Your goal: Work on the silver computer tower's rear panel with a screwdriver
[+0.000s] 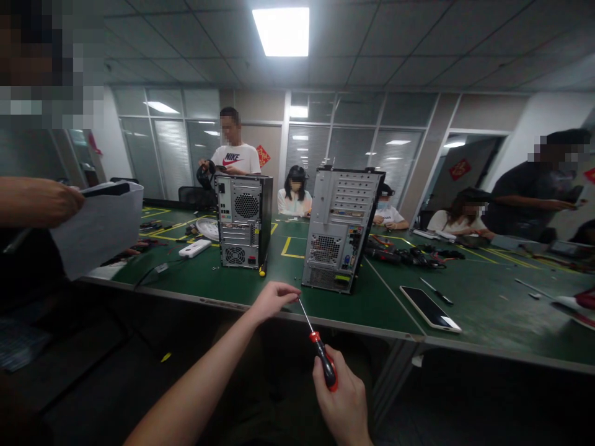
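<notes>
My right hand (343,389) is wrapped round the red and black handle of a screwdriver (320,356), whose thin metal shaft slants up and to the left. At the shaft's tip, the fingers of my left hand (275,300) are pinched together. Whatever lies between those fingertips is too small to make out. Just beyond my hands, a computer tower (334,229) stands upright on the green table (279,288), its rear panel facing me. Left of it is a second, smaller computer tower (244,220), also with its back towards me.
A yellow-handled tool (263,270) lies by the smaller tower. To its left is a white power strip (194,248). A phone (430,308) and a slim tool (436,290) lie at right, with black cables (416,254) behind. Several people are around; one person's hand (41,201) holds papers at left.
</notes>
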The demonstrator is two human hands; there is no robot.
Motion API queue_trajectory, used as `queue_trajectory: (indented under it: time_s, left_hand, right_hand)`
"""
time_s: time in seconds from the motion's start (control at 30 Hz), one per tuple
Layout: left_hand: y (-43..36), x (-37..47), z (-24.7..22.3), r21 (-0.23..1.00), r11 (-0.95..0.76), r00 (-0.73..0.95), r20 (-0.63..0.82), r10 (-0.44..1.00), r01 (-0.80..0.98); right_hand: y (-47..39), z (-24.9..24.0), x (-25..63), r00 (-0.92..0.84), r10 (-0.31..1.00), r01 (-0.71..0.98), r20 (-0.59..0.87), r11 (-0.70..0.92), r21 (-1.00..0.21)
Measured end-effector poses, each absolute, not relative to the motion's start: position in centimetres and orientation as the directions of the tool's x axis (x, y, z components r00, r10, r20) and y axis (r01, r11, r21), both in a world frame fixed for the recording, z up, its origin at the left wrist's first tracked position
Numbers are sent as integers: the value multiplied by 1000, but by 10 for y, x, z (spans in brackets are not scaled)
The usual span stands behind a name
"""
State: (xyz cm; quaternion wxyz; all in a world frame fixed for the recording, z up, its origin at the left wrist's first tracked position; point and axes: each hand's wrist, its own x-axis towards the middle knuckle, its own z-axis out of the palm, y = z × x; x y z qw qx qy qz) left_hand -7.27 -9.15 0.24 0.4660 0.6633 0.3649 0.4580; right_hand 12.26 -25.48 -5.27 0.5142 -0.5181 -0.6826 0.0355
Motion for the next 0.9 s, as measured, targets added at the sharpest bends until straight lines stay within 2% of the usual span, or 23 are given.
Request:
queue_trajectory:
  time_s: [0.17,0.23,0.43,0.67,0.9]
  left_hand:
    - [-90,-73,4,909,-386,336,318,887,159]
    - [-90,-73,5,901,-390,342,311,887,191]
    - [-92,-73,6,894,-403,359,317,878,195]
    - [-89,-71,4,879,-453,362,378,852,151]
    - [-91,-67,4,864,-479,345,407,846,156]
  right_hand:
    - [-253,-54,122,202,845,446,495,370,-815]
    - [-251,-57,122,231,860,358,456,361,-861]
    - [-253,-59,124,177,859,453,480,362,-815]
    - [-250,-60,117,256,886,219,388,337,-916]
    - [-248,-68,114,263,905,150,334,304,-941]
